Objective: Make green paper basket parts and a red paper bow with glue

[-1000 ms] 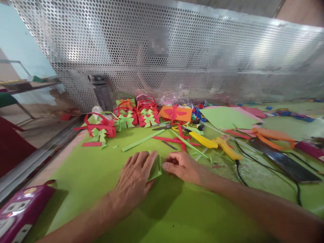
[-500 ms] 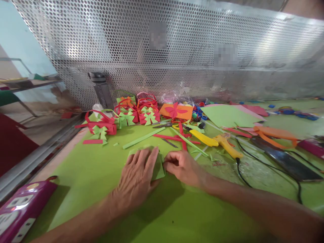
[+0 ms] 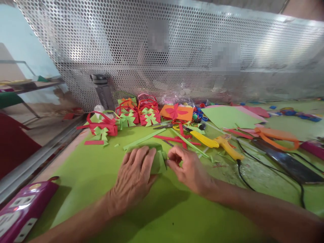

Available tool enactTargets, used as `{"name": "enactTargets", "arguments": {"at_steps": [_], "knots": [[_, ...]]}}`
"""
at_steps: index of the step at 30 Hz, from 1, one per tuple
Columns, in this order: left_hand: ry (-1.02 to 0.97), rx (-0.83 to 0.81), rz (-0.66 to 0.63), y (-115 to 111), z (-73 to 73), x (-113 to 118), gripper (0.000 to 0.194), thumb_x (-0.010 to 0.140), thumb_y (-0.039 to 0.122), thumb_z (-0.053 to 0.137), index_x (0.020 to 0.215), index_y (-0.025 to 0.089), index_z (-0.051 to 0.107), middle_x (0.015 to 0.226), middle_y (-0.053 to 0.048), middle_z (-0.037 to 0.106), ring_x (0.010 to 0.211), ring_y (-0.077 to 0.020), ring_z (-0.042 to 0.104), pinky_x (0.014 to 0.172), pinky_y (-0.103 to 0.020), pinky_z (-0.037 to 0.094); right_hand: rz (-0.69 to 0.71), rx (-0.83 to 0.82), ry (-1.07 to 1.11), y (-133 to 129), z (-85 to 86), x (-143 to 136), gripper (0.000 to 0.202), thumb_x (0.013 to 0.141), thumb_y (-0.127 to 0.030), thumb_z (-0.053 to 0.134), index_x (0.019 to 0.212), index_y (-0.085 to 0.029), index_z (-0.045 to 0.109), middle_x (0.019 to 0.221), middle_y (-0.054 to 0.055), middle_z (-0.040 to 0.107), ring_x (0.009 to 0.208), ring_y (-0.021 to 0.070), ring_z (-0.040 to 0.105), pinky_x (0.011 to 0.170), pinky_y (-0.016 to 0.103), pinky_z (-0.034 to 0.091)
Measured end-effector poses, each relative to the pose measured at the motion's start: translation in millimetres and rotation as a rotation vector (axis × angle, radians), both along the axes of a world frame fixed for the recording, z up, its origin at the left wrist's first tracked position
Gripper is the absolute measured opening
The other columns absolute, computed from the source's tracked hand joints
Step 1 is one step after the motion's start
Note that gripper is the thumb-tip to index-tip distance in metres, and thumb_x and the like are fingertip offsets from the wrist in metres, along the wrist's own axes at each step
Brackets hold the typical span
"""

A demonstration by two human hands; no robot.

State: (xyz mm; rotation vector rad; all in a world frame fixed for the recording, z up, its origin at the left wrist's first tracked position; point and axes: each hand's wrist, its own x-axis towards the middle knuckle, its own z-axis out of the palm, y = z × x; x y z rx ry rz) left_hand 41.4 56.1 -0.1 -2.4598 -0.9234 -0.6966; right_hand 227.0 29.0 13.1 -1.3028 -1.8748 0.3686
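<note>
A folded piece of green paper (image 3: 159,162) is under my left hand (image 3: 134,173) on the green tabletop. My left fingers curl over its top and far side, with the thumb near its close edge, gripping it. At the paper's right end, my right hand (image 3: 186,167) pinches a small flap with thumb and forefinger. The left part of the paper is hidden by my left hand. Behind them lie a light green strip (image 3: 144,139) and red strips (image 3: 174,138).
Small red paper baskets with green bows (image 3: 105,127) stand at the back left near a grey bottle (image 3: 103,91). To the right are a yellow glue gun (image 3: 226,146), a yellow cutter (image 3: 204,139), scissors (image 3: 164,126) and a phone (image 3: 286,158). A purple power strip (image 3: 30,206) sits front left.
My left fingers have bent more around the paper, which now stands up more from the table. My right hand has moved slightly right, still pinching at the paper's end.
</note>
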Motion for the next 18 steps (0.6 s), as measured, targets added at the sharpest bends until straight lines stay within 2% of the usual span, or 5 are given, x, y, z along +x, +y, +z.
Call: {"name": "enactTargets", "arguments": {"at_steps": [3,6,9,12,18], "knots": [[0.001,0.023,0.016,0.3,0.4,0.9,0.054,0.075,0.023,0.057,0.124,0.009,0.037,0.109,-0.018,0.054,0.099,-0.0312,0.049,0.079,-0.041,0.041,0.033,0.033,-0.05,-4.2,2.1,-0.5,0.009,0.081,-0.017,0.049,0.076,-0.02,0.056,0.068,0.001,0.059,0.061,0.0125,0.052,0.059,0.023,0.039],[0.005,0.041,0.027,0.7,1.5,0.9,0.053,0.075,0.018,0.055,0.124,0.009,0.036,0.109,-0.017,0.055,0.099,-0.0308,0.05,0.079,-0.041,0.041,0.058,-0.069,0.006,-8.2,2.1,-1.0,0.012,0.084,-0.024,0.049,0.083,-0.02,0.061,0.063,0.0,0.059,0.053,0.0108,0.048,0.052,0.023,0.036],[0.014,0.068,0.032,0.4,2.8,0.6,0.053,0.075,0.017,0.054,0.124,0.008,0.035,0.107,-0.018,0.056,0.096,-0.0304,0.052,0.078,-0.041,0.041,0.091,-0.207,0.156,-10.4,0.1,-2.4,0.015,0.085,-0.028,0.049,0.086,-0.019,0.061,0.054,-0.004,0.051,0.046,0.0088,0.04,0.045,0.022,0.032],[0.029,0.085,0.024,-0.9,3.4,1.3,0.051,0.076,0.017,0.053,0.124,0.007,0.036,0.105,-0.017,0.058,0.093,-0.0298,0.053,0.076,-0.041,0.042,0.137,-0.32,0.311,-11.4,0.0,-4.9,0.013,0.083,-0.026,0.05,0.084,-0.018,0.06,0.052,-0.005,0.046,0.046,0.0083,0.041,0.044,0.021,0.033],[0.025,0.138,-0.01,-5.1,4.2,4.7,0.047,0.077,0.017,0.053,0.12,0.004,0.041,0.099,-0.017,0.06,0.086,-0.0289,0.055,0.068,-0.039,0.044,0.192,-0.47,0.44,-12.3,4.8,-8.0,0.016,0.082,-0.025,0.05,0.071,-0.017,0.057,0.054,-0.004,0.052,0.045,0.0078,0.048,0.043,0.019,0.037]]}}
